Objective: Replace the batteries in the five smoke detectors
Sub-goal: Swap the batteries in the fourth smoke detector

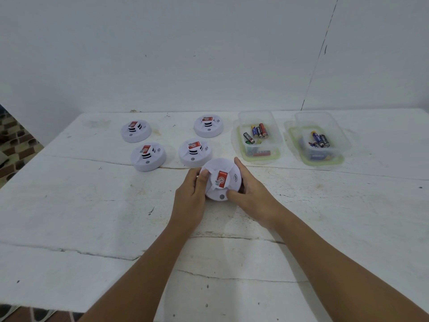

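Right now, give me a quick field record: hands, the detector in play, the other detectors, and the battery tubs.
left hand: grips the held detector's left edge
right hand: grips its right edge, thumb on the front rim
held detector: white, red sticker up, between both hands over the table
other detectors: four resting behind it, e.g. the nearest one
left tub: clear, loose batteries inside
right tub: clear, loose batteries inside
detector opened: not visibly

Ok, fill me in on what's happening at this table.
A person grips one smoke detector in both hands, left hand and right hand, fingers curled round its rim. Four more detectors sit behind it, untouched. Two clear tubs at the right hold loose batteries. No detector is visibly open yet.
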